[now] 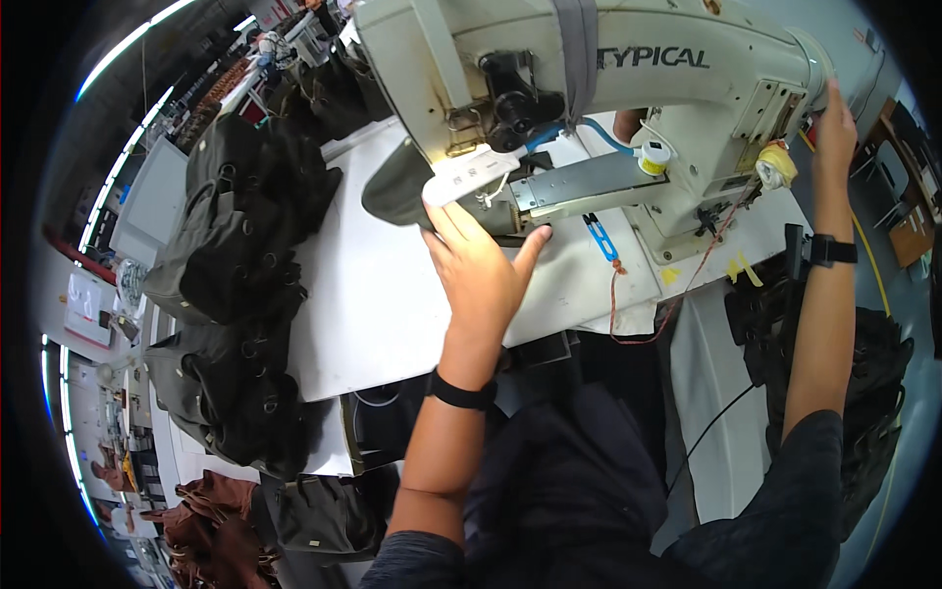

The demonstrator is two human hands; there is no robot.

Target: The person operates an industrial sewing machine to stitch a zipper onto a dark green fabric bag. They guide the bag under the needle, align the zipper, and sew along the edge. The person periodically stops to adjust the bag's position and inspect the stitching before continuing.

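L hand [481,270] at smooth, round-edged dk-grn panel [394,188].

Black wristbands [461,393] accompany dark short sleeves [800,491].

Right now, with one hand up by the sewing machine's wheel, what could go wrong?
The left hand is at the dark green piece, close to the sewing head; if the wheel by the right hand turned, fingers might get caught. The red cord tied to the blue snips loops by the front edge of the table; it could snag and drag them off.
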